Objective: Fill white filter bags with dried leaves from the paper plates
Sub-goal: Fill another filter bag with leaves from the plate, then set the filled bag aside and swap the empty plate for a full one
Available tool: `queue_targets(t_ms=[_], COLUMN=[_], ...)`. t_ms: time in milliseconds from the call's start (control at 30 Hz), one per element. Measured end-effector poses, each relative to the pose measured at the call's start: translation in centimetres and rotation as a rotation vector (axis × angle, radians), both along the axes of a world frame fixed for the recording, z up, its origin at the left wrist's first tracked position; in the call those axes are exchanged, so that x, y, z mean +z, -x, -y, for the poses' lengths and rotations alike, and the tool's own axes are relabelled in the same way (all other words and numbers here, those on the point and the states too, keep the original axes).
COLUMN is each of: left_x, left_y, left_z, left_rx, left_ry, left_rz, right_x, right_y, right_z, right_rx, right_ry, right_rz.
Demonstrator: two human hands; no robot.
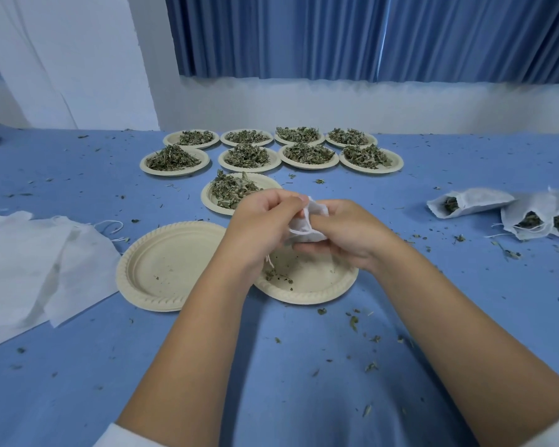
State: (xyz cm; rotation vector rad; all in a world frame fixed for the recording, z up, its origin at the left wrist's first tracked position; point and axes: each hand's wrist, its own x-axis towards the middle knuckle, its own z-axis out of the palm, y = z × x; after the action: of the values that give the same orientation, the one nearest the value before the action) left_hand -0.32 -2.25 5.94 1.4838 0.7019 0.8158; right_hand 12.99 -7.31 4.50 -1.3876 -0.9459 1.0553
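The left hand and right hand pinch a white bag above a nearly bare plate; farther plates carry leaf heaps.

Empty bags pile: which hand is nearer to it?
Left. The left hand is right of the empty bags, beyond a plate; the right hand is farther right. Both hold one bag.
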Motion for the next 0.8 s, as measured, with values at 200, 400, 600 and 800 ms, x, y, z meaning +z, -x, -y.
queue_targets(t_ms=[200,400,600,800], left_x=[-0.2,-0.3,-0.9,-1.9], left_y=[-0.2,0.3,-0.2,-1.7], left_z=[0.5,-0.7,-0.8,0.7], left_rx=[-0.099,0.107,0.241,0.087], left_ry=[-0.065,0.055,-0.008,-0.26], left_rz=[-0.011,0.087,0.111,-0.018], right_x=[-0.5,0.6,1.9,1.5], right_y=[-0.1,-1.0,-1.6,-1.5], right_z=[-0.3,0.1,0.8,0.4], right_rx=[-0.117,-0.077,0.12,-0.016], right_ry=[-0.005,-0.028,0.325,0.163], right_rz=[0.108,-0.223,-0.218,-0.264])
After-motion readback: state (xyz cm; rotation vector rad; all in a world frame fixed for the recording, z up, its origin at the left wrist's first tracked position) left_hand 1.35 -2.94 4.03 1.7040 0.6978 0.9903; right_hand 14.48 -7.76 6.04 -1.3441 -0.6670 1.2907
